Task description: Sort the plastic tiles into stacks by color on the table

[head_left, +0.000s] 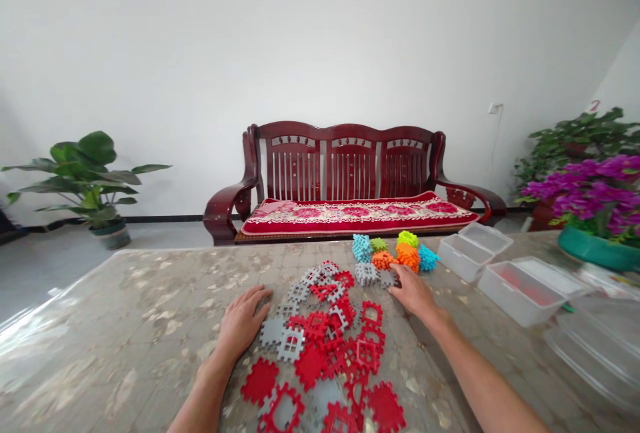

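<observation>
Red and grey toothed plastic building tiles [313,364] lie in a loose heap across the middle of the table. My left hand [245,318] rests flat on the tabletop, left of the heap, with its fingers stretched out and nothing held. A plain grey tile [273,332] lies just beside it. My right hand [413,290] reaches to the back of the heap, thumb and fingertips at a small pile of grey tiles [387,278]. Next to that pile stands a taller grey stack [367,274]. Behind are orange stacks [408,257], a light blue stack [361,248] and green stacks [407,239].
Clear plastic boxes [523,293] stand on the table at the right, one with something red inside. Transparent lids [600,346] lie nearer. A pot of purple flowers [595,246] is at the right edge. Past the table is a wooden bench [350,153].
</observation>
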Tool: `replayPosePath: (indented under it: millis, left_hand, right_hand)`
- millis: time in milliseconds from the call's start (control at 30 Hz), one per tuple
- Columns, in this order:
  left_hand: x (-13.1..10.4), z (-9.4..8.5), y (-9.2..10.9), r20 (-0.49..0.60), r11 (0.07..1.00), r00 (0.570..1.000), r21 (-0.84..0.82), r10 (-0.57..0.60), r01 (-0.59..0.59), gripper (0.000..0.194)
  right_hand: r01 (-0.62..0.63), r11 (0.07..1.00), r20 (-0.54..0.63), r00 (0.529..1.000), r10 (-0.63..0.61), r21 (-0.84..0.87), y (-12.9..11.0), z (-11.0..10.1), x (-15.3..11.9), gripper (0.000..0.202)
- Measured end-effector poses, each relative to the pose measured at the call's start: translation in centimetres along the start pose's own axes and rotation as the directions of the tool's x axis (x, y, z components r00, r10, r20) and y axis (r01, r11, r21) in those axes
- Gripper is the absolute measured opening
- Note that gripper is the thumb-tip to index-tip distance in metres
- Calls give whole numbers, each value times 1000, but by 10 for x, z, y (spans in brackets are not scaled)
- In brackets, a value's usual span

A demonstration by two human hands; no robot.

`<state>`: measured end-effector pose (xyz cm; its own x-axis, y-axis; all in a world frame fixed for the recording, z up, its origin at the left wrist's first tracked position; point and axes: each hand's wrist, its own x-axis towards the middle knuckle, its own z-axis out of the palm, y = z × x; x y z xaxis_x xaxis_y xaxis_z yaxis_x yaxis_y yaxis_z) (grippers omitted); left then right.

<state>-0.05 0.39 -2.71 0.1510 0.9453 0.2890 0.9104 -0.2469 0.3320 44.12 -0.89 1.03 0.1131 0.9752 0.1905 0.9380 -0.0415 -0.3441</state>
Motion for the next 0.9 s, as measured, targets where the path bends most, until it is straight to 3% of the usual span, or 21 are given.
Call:
replayPosePath:
  millis: [200, 367, 533, 700, 900]
  left_hand:
    - [-1, -1, 4, 2, 1000, 1000, 5, -19, 19, 37]
    - [-1, -2, 5, 6, 1000, 1000, -13, -24, 24, 37]
    - [-2, -2, 5, 2, 999, 999, -29, -33, 33, 37]
    - [-3, -3, 7, 6, 999, 999, -28, -40, 41, 36]
    - [-4, -4, 7, 2, 998, 999, -45, -37, 37, 36]
  right_hand:
    - [144, 987, -171, 977, -129, 76, -23, -7, -2, 40]
    - [320, 941, -48, 947, -317, 113, -77, 0, 17, 38]
    - [495, 867, 140, 856, -497, 51, -122, 16, 49, 50]
    - [573, 819, 305, 788, -535, -42, -135, 34, 67, 59]
    - [509, 861, 261, 831, -491, 0, -133, 39, 68, 42]
